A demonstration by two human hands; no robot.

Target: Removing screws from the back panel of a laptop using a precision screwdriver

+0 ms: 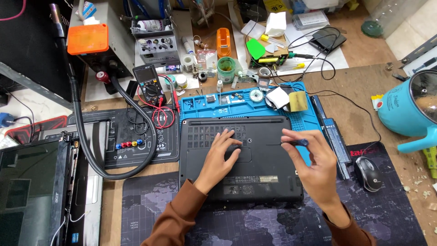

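left hand (223,155) flat, right hand (309,159) pinching

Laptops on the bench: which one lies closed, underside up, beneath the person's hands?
The black laptop at centre, on the blue mat; the other laptop, at the left edge, lies untouched.

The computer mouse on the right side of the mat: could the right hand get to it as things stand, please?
Probably yes. The mouse lies just right of the right hand with bare mat between them, but the fingers already hold a small screwdriver.

Left hand (221,155) flat on upturned laptop (241,157); right hand (314,166) pinches screwdriver (296,142).
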